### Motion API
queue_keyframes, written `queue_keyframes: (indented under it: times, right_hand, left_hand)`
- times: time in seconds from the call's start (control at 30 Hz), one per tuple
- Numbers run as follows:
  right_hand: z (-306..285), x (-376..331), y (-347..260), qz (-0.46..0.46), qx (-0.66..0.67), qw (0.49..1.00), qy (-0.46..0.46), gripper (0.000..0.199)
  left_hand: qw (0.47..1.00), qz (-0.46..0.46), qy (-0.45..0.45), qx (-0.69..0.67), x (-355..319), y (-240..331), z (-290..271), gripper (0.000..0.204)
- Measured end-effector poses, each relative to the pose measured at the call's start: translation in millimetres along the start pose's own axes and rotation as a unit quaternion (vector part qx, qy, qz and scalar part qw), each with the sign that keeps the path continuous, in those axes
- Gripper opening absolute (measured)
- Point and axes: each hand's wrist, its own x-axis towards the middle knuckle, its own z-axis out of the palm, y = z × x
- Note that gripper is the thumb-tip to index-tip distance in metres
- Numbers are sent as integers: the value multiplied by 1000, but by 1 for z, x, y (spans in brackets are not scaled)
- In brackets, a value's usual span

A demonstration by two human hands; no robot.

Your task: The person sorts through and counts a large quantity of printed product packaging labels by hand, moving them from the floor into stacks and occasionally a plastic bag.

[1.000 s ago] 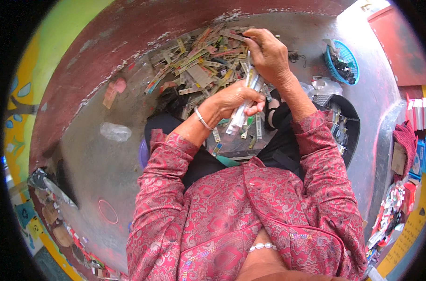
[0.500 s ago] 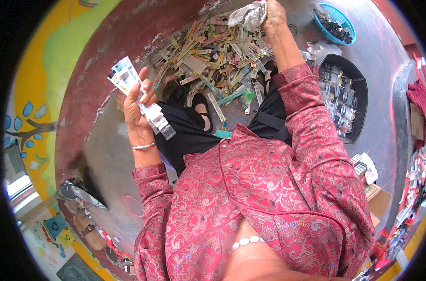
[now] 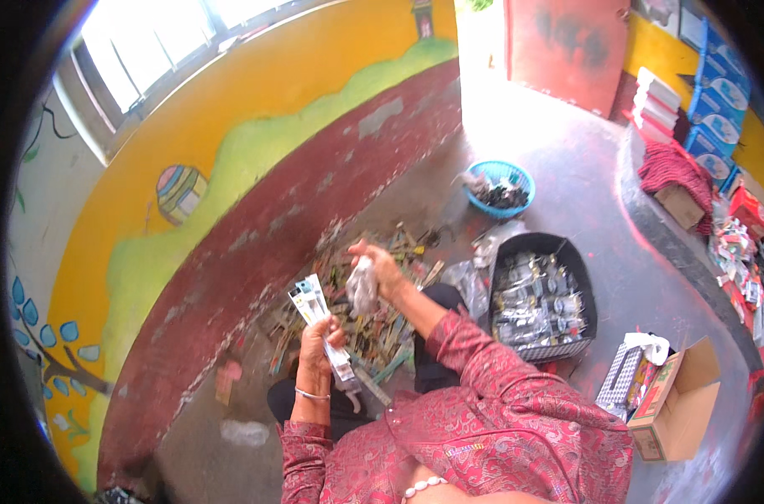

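Observation:
My left hand (image 3: 318, 346) is closed around a bundle of flat, light-coloured strips (image 3: 309, 300), which fan out above the fingers and hang below them. Close on its right, my right hand (image 3: 383, 270) grips a crumpled greyish-white cloth (image 3: 362, 290). The hands are near each other but apart, both raised over a wide pile of long printed strips (image 3: 390, 340) on the floor. My arms and the hands hide part of that pile.
Right of the pile stands a black box (image 3: 587, 298) with rows of clear-wrapped pieces, with crumpled clear plastic (image 3: 464, 284) beside it. Farther off is a blue basket (image 3: 529, 202) holding dark scraps. An open cardboard box (image 3: 693, 403) sits at the right; a painted wall curves along the left.
The view has tilted up, bringing the door and window into sight. My right hand has come back from its far reach with the cloth, close to my left hand, which still holds the strips.

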Motion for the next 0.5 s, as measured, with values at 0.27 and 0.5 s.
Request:
queue_keyframes:
  times: [0.27,0.5]
  right_hand:
    - [89,-70,-1,-432,-616,650,-110,24]
    - [85,-11,-4,-442,-629,640,12,18]
  left_hand:
    - [993,-22,2,114,-21,-12,55,9]
    - [993,-8,-71,99,-39,-8,40,14]
